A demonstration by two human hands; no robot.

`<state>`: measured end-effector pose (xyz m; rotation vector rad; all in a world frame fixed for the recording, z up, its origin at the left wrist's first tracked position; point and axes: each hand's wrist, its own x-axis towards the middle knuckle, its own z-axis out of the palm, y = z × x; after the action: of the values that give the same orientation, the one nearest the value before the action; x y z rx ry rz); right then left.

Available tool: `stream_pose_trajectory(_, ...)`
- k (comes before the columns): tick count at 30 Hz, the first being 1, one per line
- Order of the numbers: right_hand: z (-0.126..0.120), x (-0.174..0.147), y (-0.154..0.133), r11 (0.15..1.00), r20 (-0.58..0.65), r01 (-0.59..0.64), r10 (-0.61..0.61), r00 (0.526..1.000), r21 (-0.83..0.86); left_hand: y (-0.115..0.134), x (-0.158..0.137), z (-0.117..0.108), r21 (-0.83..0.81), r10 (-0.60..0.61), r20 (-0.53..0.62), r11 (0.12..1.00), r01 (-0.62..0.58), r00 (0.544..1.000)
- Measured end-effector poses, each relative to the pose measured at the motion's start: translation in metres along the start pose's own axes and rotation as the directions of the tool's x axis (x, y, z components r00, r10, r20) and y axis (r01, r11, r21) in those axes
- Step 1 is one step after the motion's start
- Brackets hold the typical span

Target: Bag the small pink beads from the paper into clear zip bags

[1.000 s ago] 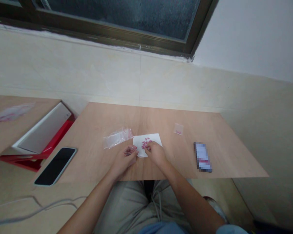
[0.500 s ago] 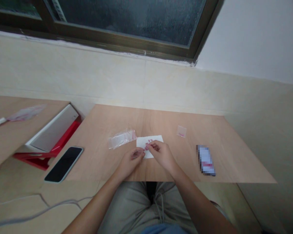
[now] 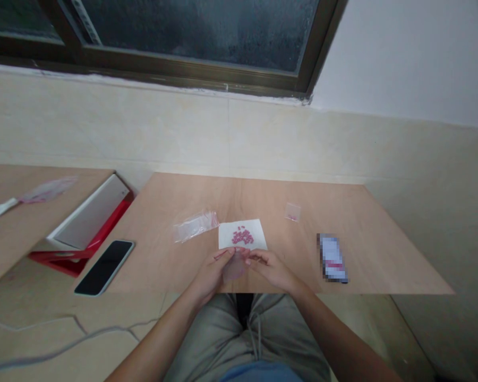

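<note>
Just in front of a white sheet of paper (image 3: 225, 233), my left hand (image 3: 212, 273) pinches the top edge of a small clear zip bag (image 3: 233, 269) with a reddish rim. My right hand (image 3: 273, 269) has its fingertips closed at the bag's upper right corner. The bag hangs down between both hands, and whether anything lies in it I cannot tell. A pile of small pink-red pieces, like pills (image 3: 242, 236), lies on the paper beyond my fingers.
Clear plastic bags (image 3: 196, 227) lie left of the paper. A small bag with a few reddish bits (image 3: 292, 211) lies at the back right. A black-screened phone (image 3: 104, 267) is at left, a blurred-out object (image 3: 333, 259) at right. A red-and-white box (image 3: 90, 220) stands beside the table.
My right hand has drawn back from the pieces on the paper toward the bag. Both hands have come nearer to me, and the bag now hangs upright between them.
</note>
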<state>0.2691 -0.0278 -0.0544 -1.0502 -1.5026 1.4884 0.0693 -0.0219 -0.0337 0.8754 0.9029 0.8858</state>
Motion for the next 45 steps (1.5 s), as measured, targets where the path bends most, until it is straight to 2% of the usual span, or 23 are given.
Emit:
stream_pose_trajectory(2, 0.004, -0.001, -0.001, 0.997, 0.070, 0.000, -0.005, 0.998, 0.078, -0.002, -0.002, 0.009, -0.046, -0.011, -0.015, 0.999, 0.011, 1.000)
stream_pose_trajectory(4, 0.006, -0.002, 0.000, 0.996, 0.086, -0.016, 0.008, 0.996, 0.090, -0.005, -0.002, 0.015, -0.062, -0.012, -0.047, 0.998, 0.009, 0.999)
stream_pose_trajectory(7, 0.005, -0.003, 0.003, 0.996, 0.028, -0.058, 0.057, 0.998, 0.074, -0.012, 0.001, 0.013, 0.021, 0.041, -0.106, 0.999, -0.039, 0.994)
stream_pose_trajectory(13, -0.002, -0.001, 0.007, 0.992, -0.115, -0.075, 0.086, 0.990, 0.098, -0.020, 0.007, -0.009, 0.197, 0.158, -0.185, 0.973, -0.121, 0.970)
stream_pose_trajectory(20, 0.000, -0.002, 0.006, 0.991, -0.094, -0.084, 0.094, 0.991, 0.106, -0.012, 0.006, -0.012, 0.270, 0.220, -0.224, 0.950, -0.157, 0.949)
stream_pose_trajectory(29, 0.002, -0.003, 0.012, 0.991, -0.067, -0.097, 0.104, 0.992, 0.095, -0.010, 0.005, -0.017, 0.383, 0.272, -0.169, 0.904, -0.191, 0.947)
stream_pose_trajectory(32, 0.002, -0.003, 0.014, 0.995, -0.056, -0.059, 0.063, 0.996, 0.077, -0.008, 0.005, -0.017, 0.414, 0.267, -0.145, 0.891, -0.187, 0.953)
stream_pose_trajectory(38, 0.002, -0.002, 0.011, 0.997, -0.114, 0.012, -0.004, 0.993, 0.070, -0.003, 0.002, -0.010, 0.457, 0.243, -0.007, 0.863, -0.213, 0.970)
stream_pose_trajectory(45, 0.001, 0.000, 0.013, 0.993, -0.170, 0.030, -0.010, 0.985, 0.118, -0.008, 0.005, -0.015, 0.412, 0.264, -0.048, 0.884, -0.222, 0.963)
